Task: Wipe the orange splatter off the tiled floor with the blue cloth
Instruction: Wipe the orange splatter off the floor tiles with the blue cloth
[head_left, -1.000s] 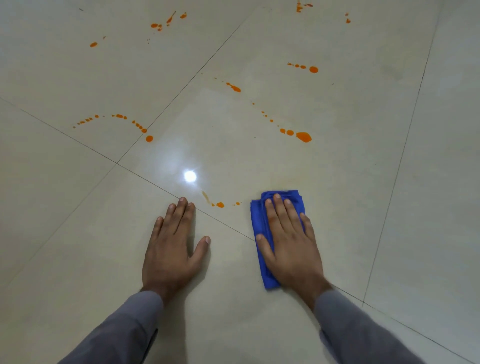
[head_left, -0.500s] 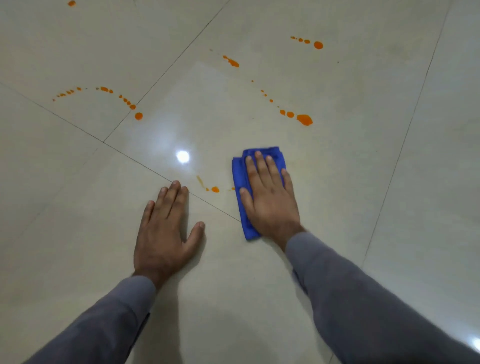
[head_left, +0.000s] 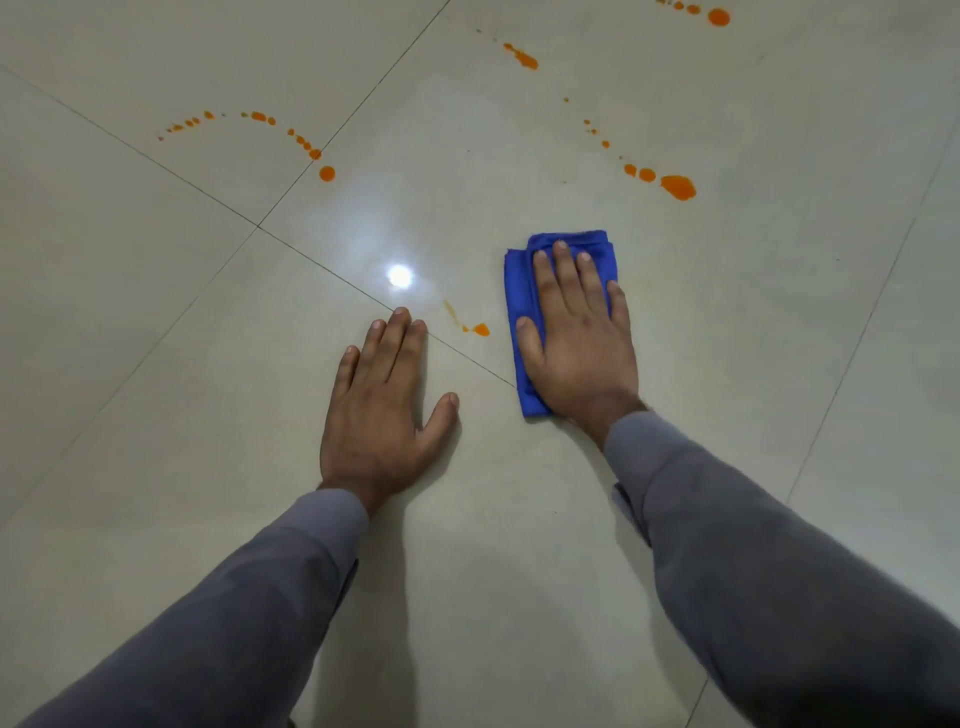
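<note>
The right hand (head_left: 579, 338) is pressing flat, fingers straight, on the blue cloth (head_left: 519, 291); the left hand (head_left: 382, 410) is bracing open-palmed on the tiled floor (head_left: 156, 364). Sweeping sideways with steady pressure should take the nearest orange splatter (head_left: 480, 329) (1 small drop, just beside the cloth).

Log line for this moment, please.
right hand flat on blue cloth | left hand braced on floor | nearest orange drops unwiped

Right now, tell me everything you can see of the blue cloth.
The blue cloth is a bright blue, soft-looking rag folded into an upright rectangle, lying flat on the glossy pale tiled floor. The right hand presses on it with straight fingers, covering most of it. A small orange spot sits just left of it, not touching.
</note>
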